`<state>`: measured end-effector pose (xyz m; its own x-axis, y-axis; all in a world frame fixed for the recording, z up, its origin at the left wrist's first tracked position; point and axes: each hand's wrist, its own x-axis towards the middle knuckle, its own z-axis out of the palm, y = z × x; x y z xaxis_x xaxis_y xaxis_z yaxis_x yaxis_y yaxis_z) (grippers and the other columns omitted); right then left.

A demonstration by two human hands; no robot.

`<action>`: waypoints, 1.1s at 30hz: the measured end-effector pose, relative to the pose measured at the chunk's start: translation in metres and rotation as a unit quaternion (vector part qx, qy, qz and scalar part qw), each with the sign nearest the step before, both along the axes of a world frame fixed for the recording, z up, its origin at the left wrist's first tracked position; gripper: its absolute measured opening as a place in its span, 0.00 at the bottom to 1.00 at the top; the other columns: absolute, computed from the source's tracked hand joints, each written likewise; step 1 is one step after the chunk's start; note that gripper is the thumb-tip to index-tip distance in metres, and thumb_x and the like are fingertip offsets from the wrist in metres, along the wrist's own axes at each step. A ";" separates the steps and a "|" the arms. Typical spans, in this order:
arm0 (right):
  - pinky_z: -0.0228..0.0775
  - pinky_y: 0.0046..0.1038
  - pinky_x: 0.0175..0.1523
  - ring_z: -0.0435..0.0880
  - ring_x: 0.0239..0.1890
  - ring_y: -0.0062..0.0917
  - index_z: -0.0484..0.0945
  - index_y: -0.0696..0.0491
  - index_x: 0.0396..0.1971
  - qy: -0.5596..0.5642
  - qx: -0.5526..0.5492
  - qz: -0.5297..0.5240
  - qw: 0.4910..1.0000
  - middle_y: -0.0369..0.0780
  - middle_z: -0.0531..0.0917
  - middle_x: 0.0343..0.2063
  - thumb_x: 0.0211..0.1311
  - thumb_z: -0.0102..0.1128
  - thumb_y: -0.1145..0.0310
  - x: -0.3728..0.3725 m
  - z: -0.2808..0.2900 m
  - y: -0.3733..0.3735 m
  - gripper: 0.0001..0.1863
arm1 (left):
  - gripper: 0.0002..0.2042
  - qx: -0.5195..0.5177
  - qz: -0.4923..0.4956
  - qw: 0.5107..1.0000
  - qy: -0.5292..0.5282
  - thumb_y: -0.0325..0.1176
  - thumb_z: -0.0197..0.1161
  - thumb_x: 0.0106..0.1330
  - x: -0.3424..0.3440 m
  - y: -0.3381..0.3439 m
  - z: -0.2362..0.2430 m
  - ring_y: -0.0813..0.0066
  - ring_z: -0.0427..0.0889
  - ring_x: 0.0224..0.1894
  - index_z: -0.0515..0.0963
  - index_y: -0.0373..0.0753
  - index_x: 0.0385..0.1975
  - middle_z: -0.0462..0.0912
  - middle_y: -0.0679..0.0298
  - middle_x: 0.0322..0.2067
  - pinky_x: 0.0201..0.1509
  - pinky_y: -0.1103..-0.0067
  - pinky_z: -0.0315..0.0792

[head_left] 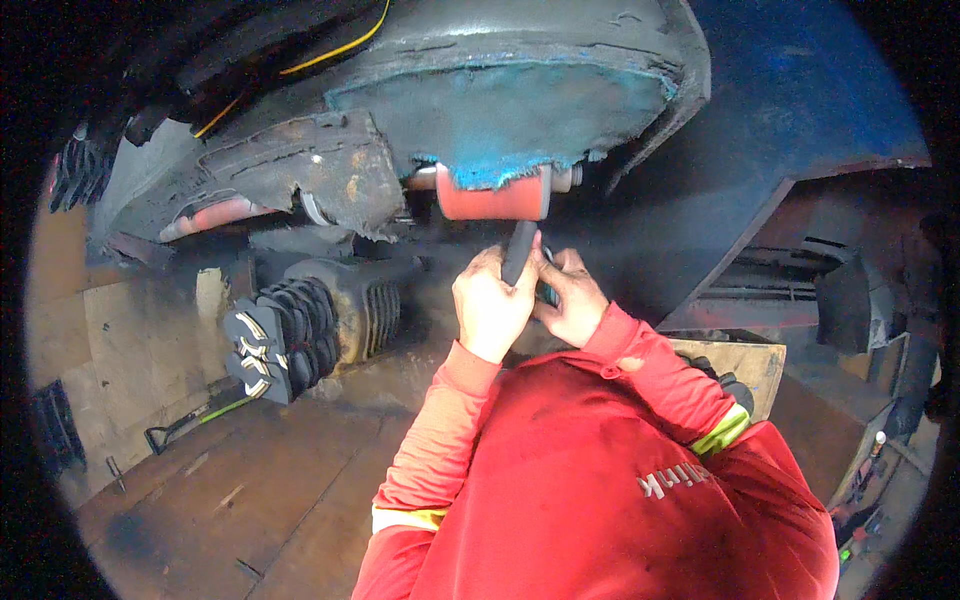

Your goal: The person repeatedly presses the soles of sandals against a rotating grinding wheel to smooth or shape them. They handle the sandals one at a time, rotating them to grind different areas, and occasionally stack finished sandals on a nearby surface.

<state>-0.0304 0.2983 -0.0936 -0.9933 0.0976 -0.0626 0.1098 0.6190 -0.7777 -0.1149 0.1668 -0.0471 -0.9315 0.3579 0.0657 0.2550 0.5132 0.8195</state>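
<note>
My left hand (pixel 492 298) grips a dark grey sandal (pixel 519 252), seen nearly edge-on, with the fingers wrapped round it. On its other side, my right hand (pixel 572 296) is closed on the same sandal, its thumb or a finger pressed along the edge. A teal bit (pixel 549 290) shows between the hands. Directly above, the sandal's upper end is at the lower edge of an orange-red sanding drum (pixel 495 198); whether they touch I cannot tell. Fuzzy blue dust coats the grey hood (pixel 500 110) over the drum.
A second orange-red roller (pixel 218 215) sits under the torn cover at left. Below it, stacked black sandals with pale straps (pixel 270 345) stand beside a dusty motor (pixel 355 305). A green-handled tool (pixel 200 420) lies on the brown floor (pixel 290 480). A wooden box (pixel 760 372) is at right.
</note>
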 end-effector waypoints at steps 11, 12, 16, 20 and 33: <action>0.74 0.45 0.50 0.77 0.46 0.54 0.68 0.41 0.69 0.053 -0.058 -0.026 0.997 0.55 0.73 0.46 0.51 0.72 0.67 -0.001 -0.001 -0.023 0.41 | 0.13 -0.036 -0.013 0.997 0.063 0.42 0.70 0.63 -0.008 -0.006 0.021 0.52 0.85 0.30 0.85 0.37 0.30 0.85 0.52 0.27 0.35 0.66 0.78; 0.74 0.45 0.50 0.77 0.46 0.54 0.69 0.42 0.68 0.045 -0.068 -0.015 0.997 0.55 0.73 0.45 0.50 0.72 0.67 0.000 -0.002 -0.022 0.41 | 0.13 -0.056 -0.008 0.997 0.051 0.42 0.70 0.63 -0.008 -0.006 0.022 0.52 0.85 0.30 0.85 0.37 0.30 0.85 0.52 0.26 0.35 0.66 0.78; 0.75 0.43 0.49 0.78 0.44 0.52 0.72 0.45 0.66 -0.009 -0.086 -0.009 0.996 0.55 0.74 0.44 0.47 0.75 0.65 -0.003 -0.011 -0.015 0.41 | 0.18 -0.119 0.014 0.993 0.010 0.47 0.69 0.63 -0.013 0.004 0.012 0.49 0.85 0.28 0.84 0.35 0.25 0.84 0.48 0.25 0.33 0.63 0.77; 0.76 0.44 0.48 0.79 0.45 0.52 0.73 0.45 0.65 -0.057 -0.063 -0.016 0.996 0.56 0.76 0.43 0.49 0.76 0.56 -0.008 -0.015 -0.005 0.40 | 0.21 -0.141 0.025 0.989 -0.026 0.50 0.69 0.63 -0.020 0.013 0.000 0.46 0.85 0.29 0.83 0.34 0.24 0.83 0.46 0.25 0.33 0.62 0.77; 0.70 0.39 0.40 0.74 0.36 0.42 0.78 0.52 0.57 0.100 -0.013 -0.063 0.993 0.49 0.74 0.33 0.49 0.69 0.71 -0.003 0.003 -0.016 0.30 | 0.15 -0.059 0.006 0.998 0.002 0.43 0.71 0.66 -0.007 0.001 -0.001 0.78 0.81 0.23 0.87 0.35 0.33 0.86 0.58 0.23 0.28 0.74 0.74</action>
